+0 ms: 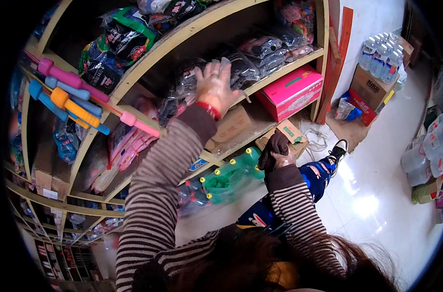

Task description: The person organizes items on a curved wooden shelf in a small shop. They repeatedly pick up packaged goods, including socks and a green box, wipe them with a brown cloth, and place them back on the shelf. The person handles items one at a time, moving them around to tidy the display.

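Note:
My left hand (215, 86), in a thin clear glove with a red band at the wrist, reaches up and rests flat on dark plastic-wrapped packages (241, 65) lying on a wooden shelf (280, 73). Its fingers are spread and it grips nothing that I can see. My right hand (280, 156) is held low near my knee, closed around a dark brown cloth (274, 146). Both arms wear brown and white striped sleeves.
A pink box (292, 90) and a cardboard box (231, 124) sit on the shelf below. Green bottles in shrink wrap (229, 177) lie on the floor. Coloured plastic toys (70, 95) hang at left. Packs of water bottles (382, 58) stand on cartons at the right.

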{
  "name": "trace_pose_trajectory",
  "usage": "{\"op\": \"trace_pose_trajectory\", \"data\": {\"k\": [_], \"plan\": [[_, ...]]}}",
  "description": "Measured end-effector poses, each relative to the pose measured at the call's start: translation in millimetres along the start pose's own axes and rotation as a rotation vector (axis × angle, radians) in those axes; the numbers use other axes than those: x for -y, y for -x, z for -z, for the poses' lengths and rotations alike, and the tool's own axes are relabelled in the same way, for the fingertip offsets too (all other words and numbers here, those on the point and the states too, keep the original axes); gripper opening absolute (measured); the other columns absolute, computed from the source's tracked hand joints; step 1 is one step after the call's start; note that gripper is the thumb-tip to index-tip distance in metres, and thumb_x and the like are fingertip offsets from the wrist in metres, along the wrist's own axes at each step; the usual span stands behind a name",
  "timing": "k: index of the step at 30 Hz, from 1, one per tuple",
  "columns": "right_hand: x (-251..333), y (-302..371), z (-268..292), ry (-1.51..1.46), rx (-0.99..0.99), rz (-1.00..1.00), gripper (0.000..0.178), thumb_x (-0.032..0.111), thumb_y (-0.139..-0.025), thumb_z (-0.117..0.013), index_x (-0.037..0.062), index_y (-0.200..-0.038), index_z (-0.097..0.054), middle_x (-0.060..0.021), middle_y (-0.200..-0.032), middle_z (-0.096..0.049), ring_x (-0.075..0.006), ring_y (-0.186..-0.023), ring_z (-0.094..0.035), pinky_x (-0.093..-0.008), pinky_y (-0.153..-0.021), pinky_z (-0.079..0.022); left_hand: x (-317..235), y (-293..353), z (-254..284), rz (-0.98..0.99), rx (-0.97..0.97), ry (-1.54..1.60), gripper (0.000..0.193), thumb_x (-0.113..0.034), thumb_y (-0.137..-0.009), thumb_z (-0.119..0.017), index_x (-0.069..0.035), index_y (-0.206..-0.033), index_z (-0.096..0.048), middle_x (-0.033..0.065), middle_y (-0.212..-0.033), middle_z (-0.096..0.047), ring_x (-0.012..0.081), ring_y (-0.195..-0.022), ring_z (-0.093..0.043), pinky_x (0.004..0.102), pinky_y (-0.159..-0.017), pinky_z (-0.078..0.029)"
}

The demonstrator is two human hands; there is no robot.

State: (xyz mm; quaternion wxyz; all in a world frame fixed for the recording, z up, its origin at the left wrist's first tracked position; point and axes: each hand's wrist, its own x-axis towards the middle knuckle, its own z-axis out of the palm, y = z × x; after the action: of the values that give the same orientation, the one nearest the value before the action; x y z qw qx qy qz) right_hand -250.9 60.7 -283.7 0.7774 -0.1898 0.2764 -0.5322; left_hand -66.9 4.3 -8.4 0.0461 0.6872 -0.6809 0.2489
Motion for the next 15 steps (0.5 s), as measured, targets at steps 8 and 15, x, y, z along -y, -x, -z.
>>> {"op": "trace_pose_trajectory", "data": {"k": [8, 15], "plan": [[1, 3, -9, 0.013, -0.014, 0.008, 0.050, -0.009, -0.074, -0.055, 0.0002, -0.123, -0.049, -0.0134, -0.116, -0.057, -0.0291, -0.107, -0.056, -0.0414, -0.096, -0.042, 78, 77, -1, 0.671, -0.072, 0.057, 0.080, -0.027, -0.067, -0.071, -0.001, -0.135, -0.036, 0.0232, -0.122, -0.053, 0.0379, -0.112, -0.052, 0.0409, -0.093, -0.043], [3, 2, -10, 0.016, -0.027, 0.034, 0.049, -0.007, -0.074, -0.056, 0.0005, -0.122, -0.049, -0.0134, -0.115, -0.058, -0.0293, -0.106, -0.056, -0.0418, -0.096, -0.042, 133, 80, -46, 0.729, 0.156, 0.259, 0.079, -0.040, -0.072, -0.069, -0.004, -0.135, -0.039, 0.0237, -0.122, -0.054, 0.0369, -0.110, -0.054, 0.0407, -0.093, -0.043]]}}
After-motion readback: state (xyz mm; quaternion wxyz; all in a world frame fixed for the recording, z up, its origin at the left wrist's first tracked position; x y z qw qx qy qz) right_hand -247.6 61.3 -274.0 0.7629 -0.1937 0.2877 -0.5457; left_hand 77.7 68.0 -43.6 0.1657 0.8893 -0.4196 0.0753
